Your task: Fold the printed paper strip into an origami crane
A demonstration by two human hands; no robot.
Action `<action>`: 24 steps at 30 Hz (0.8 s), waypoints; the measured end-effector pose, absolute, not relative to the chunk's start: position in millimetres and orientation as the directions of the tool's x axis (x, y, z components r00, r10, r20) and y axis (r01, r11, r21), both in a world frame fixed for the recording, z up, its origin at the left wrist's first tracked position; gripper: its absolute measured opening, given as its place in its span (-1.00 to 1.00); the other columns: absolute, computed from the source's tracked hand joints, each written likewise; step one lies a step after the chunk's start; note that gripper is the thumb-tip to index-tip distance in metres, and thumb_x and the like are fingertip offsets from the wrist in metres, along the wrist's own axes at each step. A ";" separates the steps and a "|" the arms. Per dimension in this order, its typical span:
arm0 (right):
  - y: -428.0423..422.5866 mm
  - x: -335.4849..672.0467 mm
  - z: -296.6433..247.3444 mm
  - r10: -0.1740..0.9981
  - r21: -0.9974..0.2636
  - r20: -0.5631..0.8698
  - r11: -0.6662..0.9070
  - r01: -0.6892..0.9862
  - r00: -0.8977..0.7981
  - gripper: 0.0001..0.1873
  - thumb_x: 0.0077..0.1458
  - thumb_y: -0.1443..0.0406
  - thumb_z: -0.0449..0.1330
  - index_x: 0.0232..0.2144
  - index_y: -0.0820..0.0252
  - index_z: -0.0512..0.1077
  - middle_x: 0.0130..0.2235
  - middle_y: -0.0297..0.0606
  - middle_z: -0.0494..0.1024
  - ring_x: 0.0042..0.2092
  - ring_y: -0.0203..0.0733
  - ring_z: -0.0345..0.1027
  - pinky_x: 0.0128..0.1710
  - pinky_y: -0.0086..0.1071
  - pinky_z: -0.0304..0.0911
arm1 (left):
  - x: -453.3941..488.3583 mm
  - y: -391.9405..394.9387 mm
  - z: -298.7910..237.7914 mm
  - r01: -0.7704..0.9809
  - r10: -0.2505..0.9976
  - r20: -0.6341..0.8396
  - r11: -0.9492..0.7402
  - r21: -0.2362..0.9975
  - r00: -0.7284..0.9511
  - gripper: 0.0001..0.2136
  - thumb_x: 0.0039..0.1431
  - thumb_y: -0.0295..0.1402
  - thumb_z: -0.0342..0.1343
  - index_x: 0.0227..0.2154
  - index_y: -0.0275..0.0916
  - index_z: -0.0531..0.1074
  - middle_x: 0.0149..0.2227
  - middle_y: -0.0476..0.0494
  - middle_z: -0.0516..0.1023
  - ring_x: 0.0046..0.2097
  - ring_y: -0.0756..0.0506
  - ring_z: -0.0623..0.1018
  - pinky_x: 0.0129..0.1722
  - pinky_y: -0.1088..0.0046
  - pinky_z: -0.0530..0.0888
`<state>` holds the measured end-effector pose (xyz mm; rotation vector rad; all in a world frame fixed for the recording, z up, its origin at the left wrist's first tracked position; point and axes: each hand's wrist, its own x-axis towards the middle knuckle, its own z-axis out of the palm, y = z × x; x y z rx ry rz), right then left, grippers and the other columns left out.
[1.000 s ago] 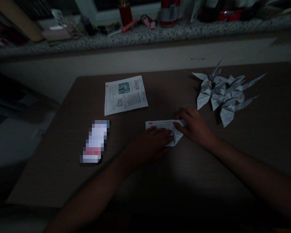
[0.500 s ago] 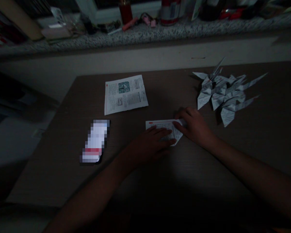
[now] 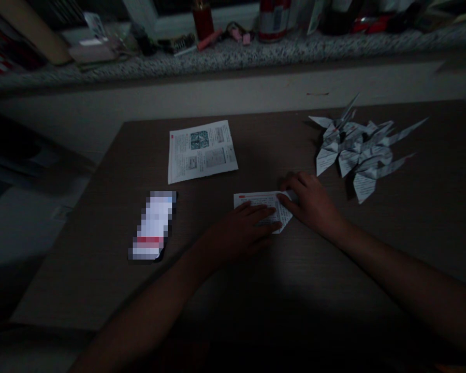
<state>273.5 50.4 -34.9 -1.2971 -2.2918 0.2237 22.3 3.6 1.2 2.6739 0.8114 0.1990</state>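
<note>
A small folded sheet of printed paper (image 3: 262,197) lies on the table before me, its lower right corner slanted. My left hand (image 3: 238,230) rests flat across the sheet's lower part, fingers stretched out and a little apart, hiding that side. At the sheet's upper right corner is my right hand (image 3: 312,201), its thumb on the paper and its bent fingers at the far edge, closed on that corner. Beyond the right hand stand several folded paper cranes (image 3: 367,150), made of similar printed paper and crowded together.
A flat printed sheet (image 3: 202,153) lies towards the back of the brown table (image 3: 101,217). Left of my hands is a phone (image 3: 153,225) with a lit, blurred-out screen. Behind the table runs a speckled stone sill (image 3: 225,58) with a red can (image 3: 274,19) and small items.
</note>
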 end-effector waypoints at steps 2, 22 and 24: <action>50.6 273.6 -34.9 0.836 -0.372 0.344 0.539 0.756 -0.427 -0.88 0.33 0.24 0.14 -0.12 0.09 0.43 -0.12 -0.07 0.45 -0.07 0.12 0.34 -0.07 -0.04 0.29 | 22.6 3.2 1.1 0.517 0.562 0.033 -0.780 0.353 0.826 -0.63 0.47 -0.23 0.05 0.26 -0.08 0.39 0.39 -0.21 0.32 0.40 -0.25 0.31 0.40 -0.01 0.22; 51.5 272.3 -34.7 0.835 -0.380 0.342 0.542 0.749 -0.431 -0.88 0.32 0.23 0.15 -0.14 0.12 0.42 -0.12 -0.05 0.47 -0.08 0.13 0.34 -0.08 -0.03 0.29 | 15.7 5.3 1.5 0.444 0.489 0.052 -0.828 0.343 0.871 -0.61 0.44 -0.13 0.09 0.26 0.00 0.40 0.42 -0.12 0.28 0.45 -0.29 0.22 0.42 -0.05 0.12; 51.5 272.0 -34.3 0.836 -0.376 0.340 0.540 0.753 -0.430 -0.88 0.33 0.24 0.15 -0.15 0.13 0.42 -0.13 -0.05 0.47 -0.08 0.13 0.34 -0.07 -0.03 0.29 | 15.8 6.6 2.3 0.446 0.493 0.046 -0.820 0.357 0.869 -0.61 0.46 -0.14 0.05 0.28 -0.03 0.38 0.40 -0.10 0.32 0.44 -0.26 0.22 0.43 -0.01 0.12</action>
